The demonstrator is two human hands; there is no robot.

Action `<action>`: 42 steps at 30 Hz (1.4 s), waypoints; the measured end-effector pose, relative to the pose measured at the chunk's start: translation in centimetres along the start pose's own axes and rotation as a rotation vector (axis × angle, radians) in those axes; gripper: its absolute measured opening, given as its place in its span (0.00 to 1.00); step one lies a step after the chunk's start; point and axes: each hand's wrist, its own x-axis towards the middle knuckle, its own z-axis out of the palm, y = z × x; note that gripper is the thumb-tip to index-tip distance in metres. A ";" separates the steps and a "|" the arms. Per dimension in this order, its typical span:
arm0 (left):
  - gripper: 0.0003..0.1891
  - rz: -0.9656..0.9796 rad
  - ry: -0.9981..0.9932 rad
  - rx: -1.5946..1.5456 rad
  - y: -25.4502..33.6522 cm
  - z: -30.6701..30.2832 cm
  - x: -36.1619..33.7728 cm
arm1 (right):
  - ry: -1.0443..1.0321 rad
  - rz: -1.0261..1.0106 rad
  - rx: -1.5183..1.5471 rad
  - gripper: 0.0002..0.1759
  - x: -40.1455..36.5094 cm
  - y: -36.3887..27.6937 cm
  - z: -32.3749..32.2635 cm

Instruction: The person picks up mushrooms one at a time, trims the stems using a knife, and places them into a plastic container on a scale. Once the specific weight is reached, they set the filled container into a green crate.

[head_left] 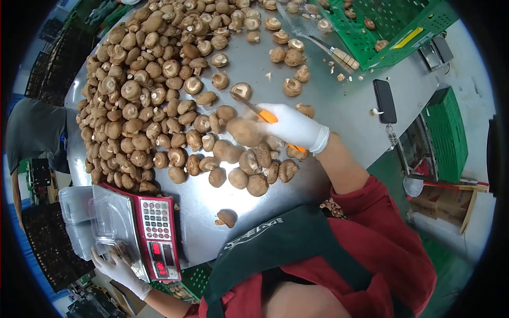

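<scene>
My right hand [289, 126], in a white glove, is closed round an orange-handled knife [266, 116] whose blade points up and left. A large brown mushroom [245, 132] lies against its fingers, partly blurred. More mushrooms [257, 185] sit just below that hand. My left hand [119, 269], also gloved, is at the lower left with its fingers apart, at a clear plastic tray [104, 220] on the red scale [157, 220]. Something brown, probably a mushroom, shows in the tray by the fingertips; whether they hold it is hidden.
A big mushroom heap [143, 79] covers the left of the metal table [339, 114]. Stacked clear trays [77, 206] stand left of the scale. A green crate [392, 32], a wooden-handled tool [344, 57] and a phone [385, 100] are at the right. Another person [37, 130] stands far left.
</scene>
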 end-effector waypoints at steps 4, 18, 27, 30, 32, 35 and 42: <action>0.28 0.303 0.088 -0.091 10.3 2.1 -1.8 | 0.031 0.042 0.082 0.16 -1.7 -1.8 -0.8; 0.35 0.944 -0.575 -0.550 33.2 12.7 -11.8 | 0.531 0.031 -0.803 0.15 -9.8 4.7 -5.3; 0.31 0.883 -0.646 -0.796 33.0 13.0 -11.3 | 0.684 -0.092 -0.639 0.15 -10.1 4.5 -5.0; 0.33 0.217 -1.073 -1.459 33.0 10.9 -12.0 | 0.708 -0.181 -0.553 0.15 -10.2 3.2 -4.0; 0.39 -0.030 -1.290 -1.704 33.5 9.1 -10.9 | 0.697 -0.240 -0.532 0.15 -10.1 2.2 -2.9; 0.45 -0.396 -1.582 -1.966 33.2 7.9 -9.8 | 0.659 -0.327 -0.527 0.15 -9.7 1.5 -1.4; 0.30 -0.862 -1.696 -2.360 29.7 9.8 -10.8 | 0.580 -0.366 -0.501 0.16 -10.0 1.3 -0.1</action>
